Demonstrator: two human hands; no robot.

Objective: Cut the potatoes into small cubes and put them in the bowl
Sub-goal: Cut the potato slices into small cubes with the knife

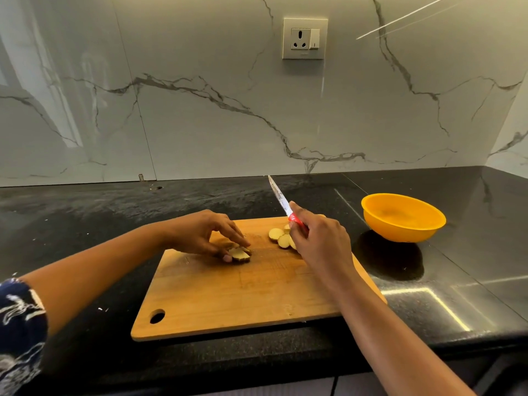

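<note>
1. While gripping the knife (281, 199) by its red handle with the curled fingers of the right hand (320, 241), holds the blade clear of the cutting board (243, 295), tip angled up toward the wall.
2. Pinches a small stack of potato slices (240, 254) between left hand (200, 232) fingertips and thumb, down on the board.
3. Shows more round slices (277, 234) lying flat near the board's far edge, just beside the right hand.
4. Places the orange bowl (400, 234) on the dark counter (85, 224), right of the board, apart from it.

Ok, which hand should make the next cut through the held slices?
Right. The right hand grips the red-handled knife, blade raised; the left hand holds the potato slices on the cutting board.
</note>
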